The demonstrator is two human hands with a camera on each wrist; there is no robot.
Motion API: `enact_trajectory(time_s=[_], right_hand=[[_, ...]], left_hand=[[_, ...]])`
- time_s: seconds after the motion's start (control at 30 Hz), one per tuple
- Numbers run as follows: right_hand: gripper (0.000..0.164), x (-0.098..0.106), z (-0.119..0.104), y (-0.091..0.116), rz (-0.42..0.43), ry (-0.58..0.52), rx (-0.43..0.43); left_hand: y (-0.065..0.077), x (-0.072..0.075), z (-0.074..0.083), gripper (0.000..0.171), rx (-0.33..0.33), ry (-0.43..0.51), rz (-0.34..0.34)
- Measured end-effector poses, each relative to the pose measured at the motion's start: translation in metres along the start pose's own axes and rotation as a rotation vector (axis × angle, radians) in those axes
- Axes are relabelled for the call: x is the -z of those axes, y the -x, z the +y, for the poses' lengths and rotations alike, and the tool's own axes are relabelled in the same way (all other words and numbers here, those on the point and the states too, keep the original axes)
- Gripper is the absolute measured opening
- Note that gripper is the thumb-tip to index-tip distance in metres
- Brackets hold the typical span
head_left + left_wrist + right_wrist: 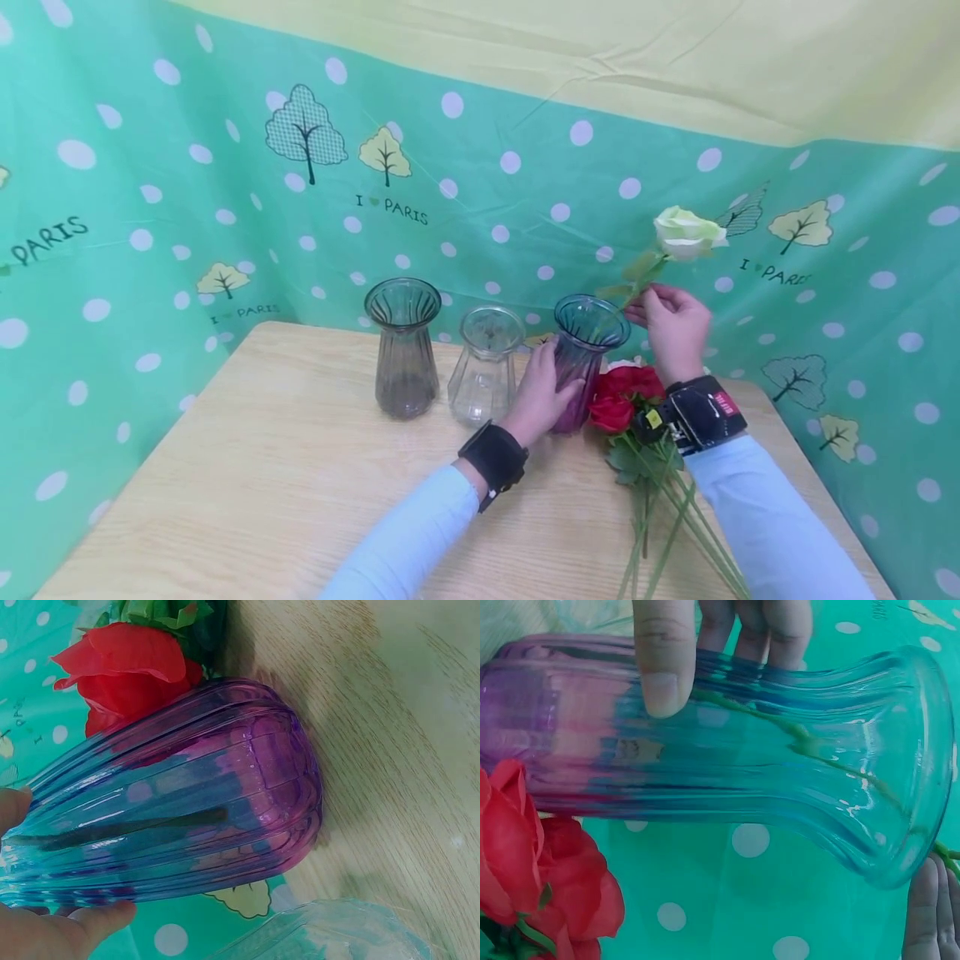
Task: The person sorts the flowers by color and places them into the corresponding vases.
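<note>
Your left hand (538, 398) grips a ribbed, blue-to-purple glass vase (581, 364) on the wood-grained table (300, 467); your right hand (677, 325) pinches a white rose (686, 235), stem inside. Dotted cloth (495, 117) reads "PARIS".

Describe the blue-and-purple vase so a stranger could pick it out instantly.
On the wooden table, toward its far side, find the red roses. The vase is beside them, the rightmost of three in a row. Its blue rim and purple base set it apart from the grey vase and clear vase.
</note>
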State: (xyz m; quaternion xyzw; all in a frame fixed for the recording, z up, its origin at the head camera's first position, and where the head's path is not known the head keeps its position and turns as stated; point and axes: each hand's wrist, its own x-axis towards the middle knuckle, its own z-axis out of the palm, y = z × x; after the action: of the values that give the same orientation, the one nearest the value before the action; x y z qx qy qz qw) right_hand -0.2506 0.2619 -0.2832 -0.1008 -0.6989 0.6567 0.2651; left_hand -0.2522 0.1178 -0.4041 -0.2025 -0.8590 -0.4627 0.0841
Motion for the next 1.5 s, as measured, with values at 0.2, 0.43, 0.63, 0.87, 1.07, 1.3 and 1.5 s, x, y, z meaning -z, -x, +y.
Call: enact_trajectory(time_s=[0.2,0.43,0.63,0.87,1.07,1.3,1.5], right_hand=[[0.031,-0.008,0.001,-0.001,-0.071,0.146,-0.009],[0.031,-0.016,0.000,0.000,-0.175,0.356,0.046],[0.032,-0.025,0.001,-0.003,-0.213,0.482,0.088],[0.032,-0.032,0.005,-0.002,-0.216,0.628,0.156],[0.032,-0.035,0.006,-0.004,-0.223,0.630,0.158],[0.029,-0.037,0.005,-0.002,-0.233,0.619,0.162],[0.029,-0.033,0.002,-0.003,-0.266,0.623,0.161]], left_hand=[[0.001,0.000,0.000,0.070,-0.020,-0.009,0.007],[0.001,-0.001,-0.002,0.069,-0.042,-0.017,0.008],[0.001,-0.001,-0.005,0.067,-0.072,-0.019,0.021],[0.001,0.000,-0.003,0.067,-0.061,-0.013,0.010],[0.000,0.000,-0.004,0.068,-0.051,-0.011,0.009],[-0.001,0.000,-0.005,0.067,-0.073,-0.018,0.017],[-0.001,-0.001,-0.005,0.066,-0.085,-0.028,0.028]])
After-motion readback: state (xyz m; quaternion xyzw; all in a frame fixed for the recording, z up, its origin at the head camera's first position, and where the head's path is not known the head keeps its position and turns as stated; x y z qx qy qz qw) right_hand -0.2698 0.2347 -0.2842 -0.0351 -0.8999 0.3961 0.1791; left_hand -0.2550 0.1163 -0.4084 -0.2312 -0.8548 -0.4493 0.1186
